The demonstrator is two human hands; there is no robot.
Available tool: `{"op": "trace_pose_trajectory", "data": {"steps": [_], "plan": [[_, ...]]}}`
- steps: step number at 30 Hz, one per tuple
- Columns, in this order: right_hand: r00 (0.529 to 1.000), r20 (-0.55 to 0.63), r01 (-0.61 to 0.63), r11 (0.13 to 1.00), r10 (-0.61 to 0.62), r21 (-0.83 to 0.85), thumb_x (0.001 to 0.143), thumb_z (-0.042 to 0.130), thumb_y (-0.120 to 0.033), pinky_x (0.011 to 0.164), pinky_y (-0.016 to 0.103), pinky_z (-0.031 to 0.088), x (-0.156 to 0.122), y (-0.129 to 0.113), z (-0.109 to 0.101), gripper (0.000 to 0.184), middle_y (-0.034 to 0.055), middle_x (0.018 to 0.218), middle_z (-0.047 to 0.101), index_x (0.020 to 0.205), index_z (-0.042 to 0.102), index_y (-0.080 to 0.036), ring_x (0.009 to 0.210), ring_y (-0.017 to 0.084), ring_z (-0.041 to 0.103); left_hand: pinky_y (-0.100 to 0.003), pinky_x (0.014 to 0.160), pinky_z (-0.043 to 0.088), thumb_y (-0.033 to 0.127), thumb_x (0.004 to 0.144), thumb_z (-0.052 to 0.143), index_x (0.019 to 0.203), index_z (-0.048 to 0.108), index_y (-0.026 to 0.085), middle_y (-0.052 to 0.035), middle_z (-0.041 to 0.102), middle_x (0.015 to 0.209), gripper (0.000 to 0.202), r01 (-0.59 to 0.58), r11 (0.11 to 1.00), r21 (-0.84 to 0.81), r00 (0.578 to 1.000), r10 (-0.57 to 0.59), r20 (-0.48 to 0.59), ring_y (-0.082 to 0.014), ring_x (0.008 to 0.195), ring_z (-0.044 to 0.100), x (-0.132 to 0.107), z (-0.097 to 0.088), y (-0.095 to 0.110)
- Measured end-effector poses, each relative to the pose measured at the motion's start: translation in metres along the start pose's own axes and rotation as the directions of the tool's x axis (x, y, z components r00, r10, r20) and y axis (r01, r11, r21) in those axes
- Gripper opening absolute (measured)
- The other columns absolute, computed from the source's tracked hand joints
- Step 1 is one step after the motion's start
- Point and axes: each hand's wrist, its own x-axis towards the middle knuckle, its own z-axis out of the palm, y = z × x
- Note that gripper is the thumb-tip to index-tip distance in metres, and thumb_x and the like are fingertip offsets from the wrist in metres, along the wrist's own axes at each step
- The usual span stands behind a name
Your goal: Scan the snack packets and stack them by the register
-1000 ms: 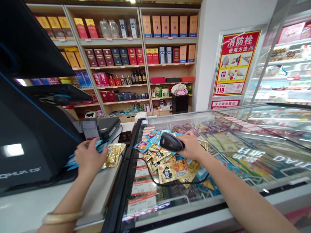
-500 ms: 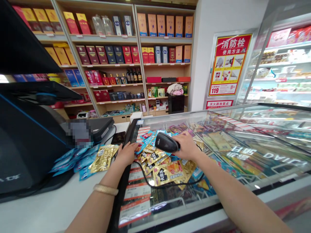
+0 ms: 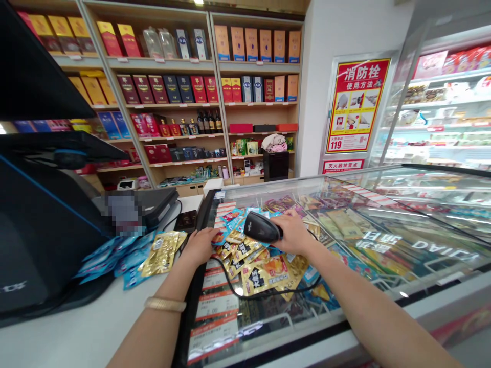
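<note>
My right hand [image 3: 293, 233] grips a black barcode scanner [image 3: 261, 228], its head pointing left over a heap of gold and blue snack packets [image 3: 256, 264] on the glass freezer lid [image 3: 383, 240]. The scanner's black cable [image 3: 245, 290] loops across the packets. My left hand [image 3: 200, 245], with a gold bangle on the wrist, rests at the left edge of that heap, fingers on a blue packet [image 3: 221, 236]. Another pile of gold and blue packets [image 3: 146, 253] lies on the white counter [image 3: 76, 332] to the left.
A black register screen [image 3: 42, 225] stands at the left, with a black card terminal [image 3: 159, 202] behind the left pile. Shelves of boxed goods [image 3: 184, 87] line the back wall. A red fire-hydrant poster [image 3: 353, 105] and a chilled display [image 3: 441, 102] stand at the right.
My left hand left the packet pile by the register and moved right to the edge of the heap on the freezer lid. My right hand has kept the scanner almost still.
</note>
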Motion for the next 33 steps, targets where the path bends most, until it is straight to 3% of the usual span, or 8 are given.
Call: {"op": "trace_pose_trajectory", "data": {"steps": [4,10,14,16,18,22,33], "plan": [[1.000,0.003,-0.001,1.000,0.001,0.002,0.070,0.066,-0.040,0.081,0.035,0.025,0.000,0.002,0.001,0.025,0.0028,0.085,0.072,0.088,0.063,-0.022,0.083,0.021,0.063,-0.034,0.099,0.044,0.006,0.072,0.044,0.114,0.068,0.023,-0.0082,0.067,0.122,0.051,0.004,0.993,-0.115,0.992,-0.018,-0.121,-0.0224,0.111,0.063,-0.002,-0.005,-0.005],[1.000,-0.013,-0.001,0.999,0.001,0.033,0.069,0.067,-0.039,0.082,0.035,0.025,0.000,0.002,0.002,0.025,0.0027,0.087,0.073,0.087,0.062,-0.022,0.083,0.021,0.063,-0.036,0.090,0.049,0.018,0.077,0.045,0.097,0.069,0.021,-0.0094,0.072,0.102,0.032,0.031,0.975,-0.219,0.957,-0.093,-0.277,-0.0248,0.097,0.066,-0.007,-0.013,-0.012],[1.000,-0.025,0.000,0.999,0.001,0.042,0.069,0.067,-0.038,0.082,0.035,0.025,0.000,0.002,0.002,0.024,0.0024,0.087,0.073,0.086,0.062,-0.022,0.083,0.021,0.064,-0.035,0.081,0.051,0.029,0.078,0.049,0.100,0.064,0.021,-0.0074,0.071,0.091,0.028,0.074,0.893,-0.444,0.865,-0.279,-0.417,-0.0228,0.084,0.066,-0.009,-0.017,-0.009],[1.000,-0.019,0.001,0.999,0.000,0.039,0.070,0.066,-0.039,0.082,0.035,0.025,0.000,0.001,0.002,0.024,0.0025,0.086,0.073,0.086,0.062,-0.022,0.082,0.021,0.063,-0.034,0.074,0.053,0.034,0.076,0.052,0.105,0.060,0.020,-0.0055,0.070,0.087,0.033,0.041,0.807,-0.589,0.812,-0.371,-0.451,-0.0205,0.076,0.065,-0.009,-0.019,-0.005],[1.000,-0.009,0.005,1.000,-0.005,0.028,0.071,0.064,-0.039,0.083,0.035,0.025,0.000,0.000,0.000,0.024,0.0029,0.086,0.073,0.087,0.062,-0.022,0.081,0.021,0.063,-0.033,0.070,0.053,0.037,0.074,0.055,0.107,0.058,0.018,-0.0045,0.068,0.084,0.038,-0.028,0.728,-0.685,0.785,-0.409,-0.466,-0.0192,0.071,0.064,-0.009,-0.021,-0.001],[0.999,0.013,0.032,0.999,-0.032,0.004,0.071,0.062,-0.038,0.082,0.035,0.025,0.000,-0.005,-0.003,0.022,0.0035,0.085,0.072,0.086,0.062,-0.022,0.080,0.020,0.062,-0.032,0.068,0.054,0.040,0.071,0.058,0.106,0.057,0.018,-0.0039,0.066,0.081,0.041,-0.102,0.651,-0.752,0.785,-0.412,-0.463,-0.0186,0.070,0.064,-0.010,-0.023,0.006],[0.998,0.059,0.019,1.000,-0.020,0.012,0.070,0.067,-0.037,0.082,0.035,0.026,0.001,-0.010,-0.004,0.021,0.0022,0.086,0.073,0.085,0.063,-0.023,0.082,0.021,0.063,-0.032,0.071,0.055,0.041,0.072,0.060,0.109,0.057,0.017,-0.0044,0.066,0.085,0.044,-0.123,0.633,-0.765,0.781,-0.414,-0.468,-0.0177,0.072,0.065,-0.012,-0.023,0.012]]}}
